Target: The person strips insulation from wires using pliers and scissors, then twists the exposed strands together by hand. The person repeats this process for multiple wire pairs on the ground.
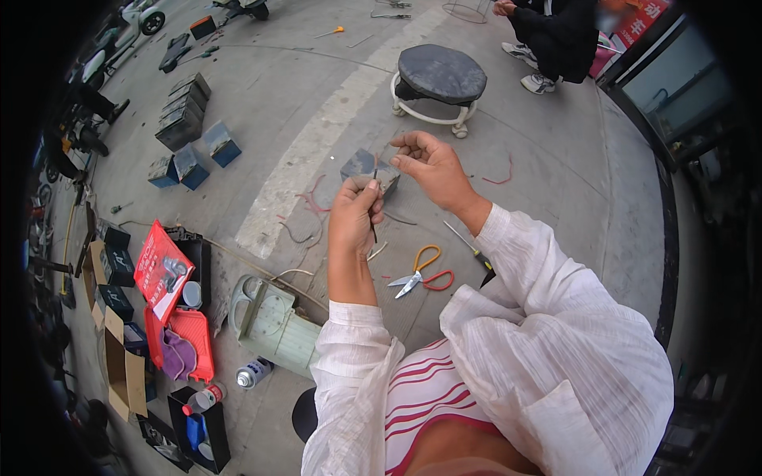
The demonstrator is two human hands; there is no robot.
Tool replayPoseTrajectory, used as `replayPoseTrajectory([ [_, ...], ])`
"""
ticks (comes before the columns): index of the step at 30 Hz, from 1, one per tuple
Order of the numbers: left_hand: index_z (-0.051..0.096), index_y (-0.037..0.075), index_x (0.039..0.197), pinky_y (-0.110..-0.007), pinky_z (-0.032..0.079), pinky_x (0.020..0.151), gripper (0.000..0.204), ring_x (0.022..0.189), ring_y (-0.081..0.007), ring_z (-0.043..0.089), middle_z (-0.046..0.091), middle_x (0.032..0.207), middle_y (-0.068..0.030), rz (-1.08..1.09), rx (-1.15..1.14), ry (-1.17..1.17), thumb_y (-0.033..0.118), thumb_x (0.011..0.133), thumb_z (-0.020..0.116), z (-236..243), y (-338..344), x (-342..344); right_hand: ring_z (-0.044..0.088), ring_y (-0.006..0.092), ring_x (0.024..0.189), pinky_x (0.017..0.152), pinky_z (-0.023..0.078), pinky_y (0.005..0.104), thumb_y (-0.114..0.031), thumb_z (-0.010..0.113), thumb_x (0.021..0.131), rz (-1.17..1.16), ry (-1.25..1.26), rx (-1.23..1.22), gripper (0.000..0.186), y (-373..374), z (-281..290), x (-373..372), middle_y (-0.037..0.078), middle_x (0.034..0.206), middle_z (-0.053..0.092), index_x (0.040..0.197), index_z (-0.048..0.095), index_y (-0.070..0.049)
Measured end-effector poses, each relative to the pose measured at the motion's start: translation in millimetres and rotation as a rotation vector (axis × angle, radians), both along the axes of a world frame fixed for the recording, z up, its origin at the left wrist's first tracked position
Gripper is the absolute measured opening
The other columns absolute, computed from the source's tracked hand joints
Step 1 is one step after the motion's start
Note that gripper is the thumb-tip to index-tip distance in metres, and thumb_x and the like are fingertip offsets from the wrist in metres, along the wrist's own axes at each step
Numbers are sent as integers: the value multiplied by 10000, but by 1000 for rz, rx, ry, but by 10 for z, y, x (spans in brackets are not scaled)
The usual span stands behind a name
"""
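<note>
Above the concrete pavement (556, 182), you hold both hands raised in front of you. Your left hand (355, 216) is curled, thumb and fingers pinching a thin dark wire (375, 208) that stands nearly upright, its top end poking above your fingertips and its lower end hanging below your palm. Your right hand (430, 165) sits just beside it, a little higher, its thumb and forefinger pressed together as if pinching; whether anything lies between them is too small to tell. Just behind your hands a small dark block (364, 165) rests on the ground. Below your hands lie orange-handled scissors (424, 274), blades partly apart, and near them a screwdriver (468, 247). A round black-topped stool (438, 78) on a white frame stands farther off, and a crouching person (556, 36) in dark clothes is beyond it. To your left lie a red tray (190, 341) and a spray can (252, 373).
</note>
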State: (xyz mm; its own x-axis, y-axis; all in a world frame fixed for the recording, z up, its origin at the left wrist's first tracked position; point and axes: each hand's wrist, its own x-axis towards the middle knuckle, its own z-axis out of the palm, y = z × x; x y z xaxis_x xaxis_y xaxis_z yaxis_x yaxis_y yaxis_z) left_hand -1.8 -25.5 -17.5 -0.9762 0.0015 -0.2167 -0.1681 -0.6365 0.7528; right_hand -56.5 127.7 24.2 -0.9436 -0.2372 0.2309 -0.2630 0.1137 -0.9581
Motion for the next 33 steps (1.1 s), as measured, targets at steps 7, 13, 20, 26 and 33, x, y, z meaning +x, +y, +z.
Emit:
replayPoseTrajectory([
  [7,543,56,928,-204,360,475,61,602,-82,456,534,776,-19,-39,95,31,105,946,576,-43,71,-27,594,83,704,633,494,262,-65,684,848,28,39,95,125,16,-17,2,58,811,681,934,665,24],
  [13,538,63,929,-177,301,424,70,557,-60,416,522,761,-12,-65,212,-41,122,953,564,29,42,-40,639,236,714,626,494,328,-18,654,827,8,339,341,72,5,133,104,124,828,638,881,613,5],
  [20,533,83,925,-161,210,373,92,450,-21,291,462,663,34,-169,211,-66,164,966,546,103,84,-7,600,331,797,678,482,389,19,605,814,62,641,343,138,-13,81,114,138,856,605,939,564,-24],
  [26,529,104,892,-180,194,367,89,440,-17,292,440,622,59,-276,143,-58,165,941,572,-3,-77,-17,604,284,782,670,482,361,12,560,853,150,528,360,88,-23,40,112,136,870,616,934,548,-22],
  [33,548,138,860,-184,192,394,106,475,-3,320,462,643,77,-300,-255,-55,194,905,626,-147,-173,-39,562,104,806,730,465,271,3,547,887,376,-37,122,48,65,-151,-8,32,854,599,931,537,-12],
])
